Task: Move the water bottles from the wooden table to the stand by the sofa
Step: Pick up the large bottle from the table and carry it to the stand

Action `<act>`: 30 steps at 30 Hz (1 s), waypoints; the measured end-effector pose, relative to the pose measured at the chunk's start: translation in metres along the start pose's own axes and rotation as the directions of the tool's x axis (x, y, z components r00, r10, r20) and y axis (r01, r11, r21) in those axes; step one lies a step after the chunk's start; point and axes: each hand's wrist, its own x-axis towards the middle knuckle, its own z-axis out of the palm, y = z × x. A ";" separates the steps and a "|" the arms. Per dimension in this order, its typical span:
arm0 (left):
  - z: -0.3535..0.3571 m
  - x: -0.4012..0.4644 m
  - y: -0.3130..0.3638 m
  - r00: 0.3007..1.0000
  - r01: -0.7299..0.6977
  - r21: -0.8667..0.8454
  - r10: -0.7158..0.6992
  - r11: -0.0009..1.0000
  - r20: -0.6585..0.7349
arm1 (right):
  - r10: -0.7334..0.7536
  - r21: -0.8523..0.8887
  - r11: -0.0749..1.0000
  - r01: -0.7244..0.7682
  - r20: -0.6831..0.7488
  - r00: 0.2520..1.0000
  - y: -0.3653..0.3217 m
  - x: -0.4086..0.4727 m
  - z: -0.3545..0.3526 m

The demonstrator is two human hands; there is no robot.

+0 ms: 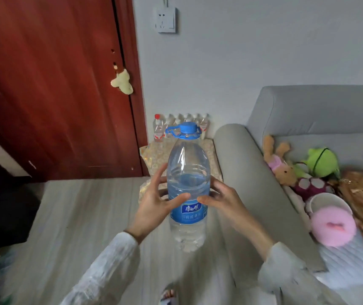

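A home living room: a grey sofa (308, 119) strewn with plush toys (286, 168), a red wooden door (50, 89), a wall socket (166, 19), pale wood-look floor (83, 216), and a small stand (198, 148) beside the sofa arm.

Small water bottles (180, 125) line the stand's (160, 157) far edge.

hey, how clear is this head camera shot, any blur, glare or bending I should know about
Head view: the large clear plastic water bottle with blue cap and both hands, left and right, are fairly sharp; the dark red wooden door smears with motion blur; wide-angle bending curves the grey sofa; light is soft, without harsh glare.
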 end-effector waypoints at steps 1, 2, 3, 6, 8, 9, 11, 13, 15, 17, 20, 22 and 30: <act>0.000 0.024 0.000 1.000 0.012 0.012 -0.012 1.000 0.025 | -0.003 -0.014 1.000 0.003 -0.018 1.000 -0.003 0.019 -0.008; 0.001 0.046 0.000 0.998 0.019 0.020 -0.020 1.000 0.054 | -0.002 -0.034 0.999 0.001 -0.032 0.999 -0.004 0.035 -0.017; 0.003 0.066 -0.001 0.996 0.022 0.023 -0.024 1.000 0.084 | 0.002 -0.057 0.998 -0.004 -0.040 0.999 -0.006 0.051 -0.025; 0.008 0.120 -0.010 0.989 0.031 0.034 -0.036 0.999 0.144 | 0.021 -0.116 0.993 -0.026 -0.051 0.998 -0.005 0.096 -0.049; 0.012 0.153 -0.018 0.986 0.057 0.040 -0.063 0.998 0.153 | 0.035 -0.141 0.989 -0.041 -0.048 0.998 0.000 0.127 -0.066; 0.015 0.169 -0.022 0.985 0.075 0.035 -0.080 0.997 0.152 | 0.042 -0.149 0.988 -0.048 -0.046 0.998 0.004 0.143 -0.075; 0.023 0.202 -0.031 0.984 0.103 0.029 -0.106 0.994 0.142 | 0.063 -0.163 0.984 -0.067 -0.034 0.997 0.012 0.175 -0.095; 0.033 0.237 -0.042 0.985 0.115 0.043 -0.119 0.992 0.123 | 0.088 -0.164 0.982 -0.089 -0.012 0.996 0.020 0.209 -0.118; 0.043 0.276 -0.051 0.985 0.123 0.070 -0.130 0.990 0.109 | 0.105 -0.162 0.981 -0.103 0.004 0.994 0.030 0.245 -0.141; 0.053 0.318 -0.061 0.984 0.138 0.093 -0.147 0.986 0.097 | 0.114 -0.149 0.983 -0.109 0.022 0.993 0.041 0.285 -0.164; 0.067 0.383 -0.071 0.977 0.196 0.109 -0.203 0.974 0.058 | 0.135 -0.177 0.977 -0.120 0.076 0.988 0.047 0.349 -0.200; 0.077 0.424 -0.078 0.970 0.236 0.110 -0.242 0.965 0.037 | 0.157 -0.200 0.970 -0.136 0.094 0.983 0.052 0.393 -0.228; 0.114 0.553 -0.146 0.960 0.279 0.106 -0.277 0.955 -0.035 | 0.175 -0.184 0.971 -0.155 0.099 0.980 0.114 0.533 -0.296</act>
